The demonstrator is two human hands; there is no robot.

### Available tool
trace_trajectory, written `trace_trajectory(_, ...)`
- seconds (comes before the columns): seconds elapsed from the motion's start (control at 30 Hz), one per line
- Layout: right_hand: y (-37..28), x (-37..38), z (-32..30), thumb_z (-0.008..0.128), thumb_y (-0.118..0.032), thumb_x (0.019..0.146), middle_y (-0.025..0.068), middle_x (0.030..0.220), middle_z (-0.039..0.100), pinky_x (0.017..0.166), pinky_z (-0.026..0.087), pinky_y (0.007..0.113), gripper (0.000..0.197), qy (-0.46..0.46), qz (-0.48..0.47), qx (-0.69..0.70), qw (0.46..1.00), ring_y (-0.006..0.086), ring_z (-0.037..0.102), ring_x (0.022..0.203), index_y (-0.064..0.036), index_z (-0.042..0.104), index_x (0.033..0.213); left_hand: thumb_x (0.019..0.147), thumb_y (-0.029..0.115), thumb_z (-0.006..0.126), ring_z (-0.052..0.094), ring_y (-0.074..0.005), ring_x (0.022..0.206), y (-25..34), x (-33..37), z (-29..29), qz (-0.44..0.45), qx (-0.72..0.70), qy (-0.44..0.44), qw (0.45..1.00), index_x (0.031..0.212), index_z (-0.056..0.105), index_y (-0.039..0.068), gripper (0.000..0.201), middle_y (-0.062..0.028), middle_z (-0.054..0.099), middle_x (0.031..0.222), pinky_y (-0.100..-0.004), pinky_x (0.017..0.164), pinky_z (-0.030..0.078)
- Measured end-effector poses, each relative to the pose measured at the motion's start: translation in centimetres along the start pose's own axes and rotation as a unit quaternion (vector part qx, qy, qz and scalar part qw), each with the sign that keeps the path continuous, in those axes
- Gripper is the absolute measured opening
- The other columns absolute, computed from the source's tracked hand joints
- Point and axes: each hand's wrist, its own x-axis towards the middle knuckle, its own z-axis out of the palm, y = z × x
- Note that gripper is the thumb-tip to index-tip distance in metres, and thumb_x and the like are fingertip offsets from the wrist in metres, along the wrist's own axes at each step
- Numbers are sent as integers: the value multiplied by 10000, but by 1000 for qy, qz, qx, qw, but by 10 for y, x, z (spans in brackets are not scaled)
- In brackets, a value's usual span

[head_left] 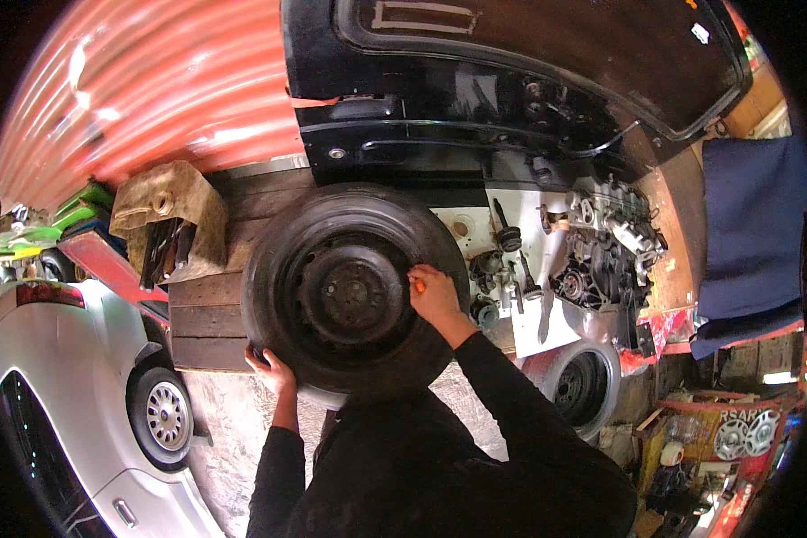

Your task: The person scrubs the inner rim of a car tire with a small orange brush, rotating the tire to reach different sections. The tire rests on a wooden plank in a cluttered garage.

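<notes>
A black tyre on a dark steel wheel rim [357,285] lies in front of me, over the edge of a wooden bench [211,323]. At its near left edge my left hand [273,372] grips the tyre [269,260], fingers against the sidewall. My right hand [438,296] is closed over the right side of the rim. A bit of orange [420,286] shows between its fingers, part of a small thing whose kind I cannot make out. The rim's centre, with its bolt holes, faces me.
Right on the bench are an engine [605,260] and loose metal shafts and gears [509,255]. A brown box [166,206] holding dark tools stands left. Behind is a black car door panel [439,134]. A silver car [90,386] is at left; another wheel [583,390] is low right.
</notes>
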Motion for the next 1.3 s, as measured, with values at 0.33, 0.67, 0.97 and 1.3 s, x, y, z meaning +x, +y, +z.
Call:
trace_trajectory(0.33, -15, -34, -34, 667, -173, 882, 124, 1114, 663, 821, 561, 489, 160, -15, 14, -16, 1000, 377, 686, 957, -83, 729, 998, 1012, 185, 506, 466, -437, 1351, -10, 4, -6, 2, 24, -10, 1000, 1469, 396, -47, 524, -293, 465, 1468, -482, 1163, 344)
trace_trajectory(0.67, -10, -39, -11, 711, -171, 868, 147, 966, 727, 770, 568, 498, 116, -46, 33, -5, 998, 402, 703, 870, -76, 739, 928, 1010, 205, 491, 509, -434, 1305, -10, 5, -2, 6, 23, 0, 1000, 1441, 420, -51, 506, -296, 508, 1416, -484, 1137, 373)
trace_trajectory(0.97, 20, 64, -111, 697, -151, 954, 109, 994, 772, 729, 612, 351, 145, -7, 87, 191, 978, 234, 746, 840, -49, 752, 1039, 1011, 205, 519, 492, -412, 1317, -18, 6, -4, 26, 20, 2, 999, 1432, 429, -49, 500, -278, 498, 1418, -483, 1133, 374)
trace_trajectory(1.3, 60, 122, -122, 723, -124, 912, 71, 951, 777, 838, 566, 361, 118, -60, 4, 63, 996, 211, 738, 906, -56, 769, 997, 1015, 170, 510, 493, -407, 1313, -25, 10, -2, 36, -2, 9, 999, 1433, 427, -59, 483, -269, 491, 1423, -486, 1145, 371)
